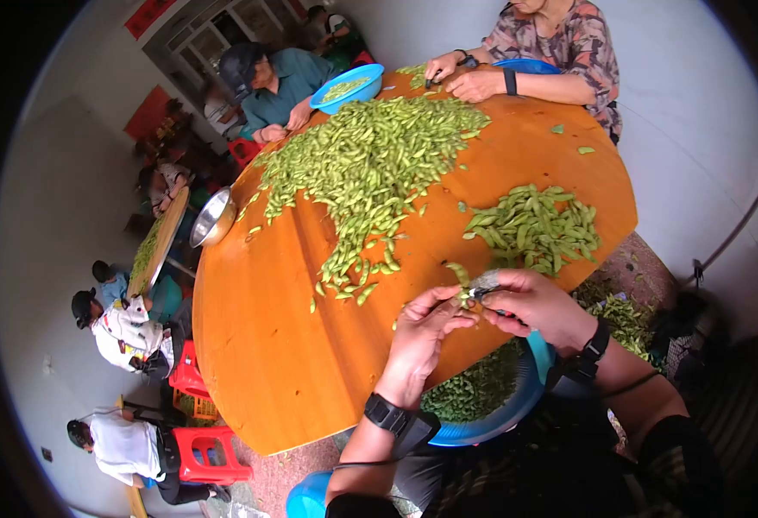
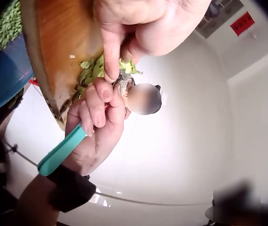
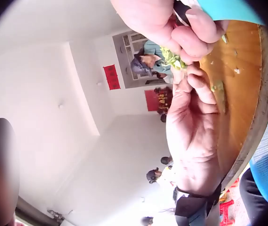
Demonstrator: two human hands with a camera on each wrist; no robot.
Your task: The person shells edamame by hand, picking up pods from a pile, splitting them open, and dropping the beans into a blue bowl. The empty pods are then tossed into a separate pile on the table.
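Note:
Close over the near edge of the table (image 1: pixel 249 380), my two hands meet at the fingertips. The left hand (image 1: pixel 418 337) pinches a green soybean pod (image 3: pixel 173 59) between thumb and fingers. Curled round a teal-handled tool (image 2: pixel 61 151), the right hand (image 1: pixel 543 306) brings its fingertips right up to the pod. The tool's handle sticks out past the little-finger side, and its working end is mostly hidden by fingers. Just beyond the right hand lies a small heap of pods (image 1: pixel 538 229). Under the hands, a blue basin (image 1: pixel 504 423) holds shelled green beans (image 1: pixel 474 388).
A large pod pile (image 1: pixel 370 160) spreads across the table's far side. A steel bowl (image 1: pixel 214 217) stands at the left edge, a blue bowl (image 1: pixel 349 89) at the far edge. Two people work opposite. Red stools (image 1: pixel 210 453) and other people are to the left.

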